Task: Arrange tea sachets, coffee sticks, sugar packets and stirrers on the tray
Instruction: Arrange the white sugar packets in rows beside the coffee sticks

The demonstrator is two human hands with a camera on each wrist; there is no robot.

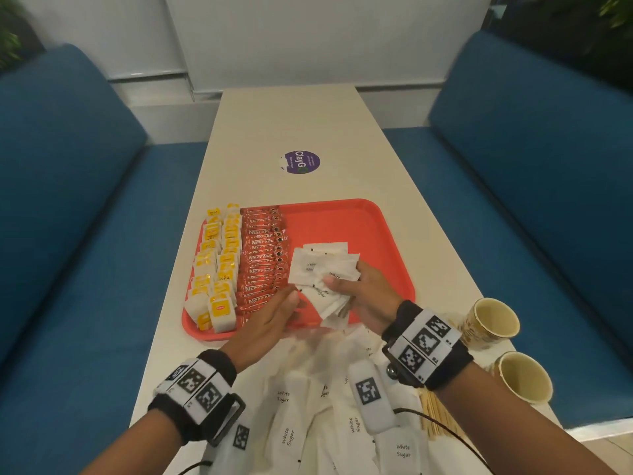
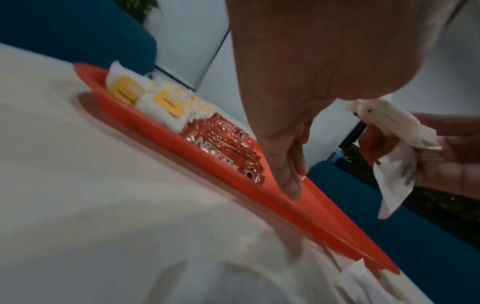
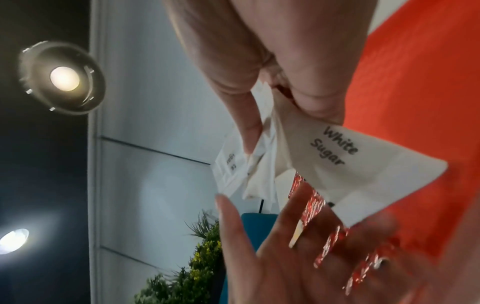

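Blue upholstered benches flank my long white desk (image 1: 291, 118), which carries a round purple "ClayGo" sticker (image 1: 301, 162). On it sits a red plastic tray (image 1: 359, 224), rectangular with rounded corners. Its left side holds yellow-tagged tea sachets (image 1: 215, 265) in two columns, then a column of glossy red "NESCAFE" coffee sticks (image 1: 262, 262); I cannot count either reliably. My right hand (image 1: 366, 296) pinches a fanned bunch of white paper sugar packets (image 1: 325, 269) over the tray. My left hand (image 1: 270, 320), fingers straight, touches that bunch. More loose packets (image 1: 308, 416) printed "White Sugar" lie near me, beside wooden stirrers (image 1: 433, 416) and two paper cups (image 1: 493, 320).
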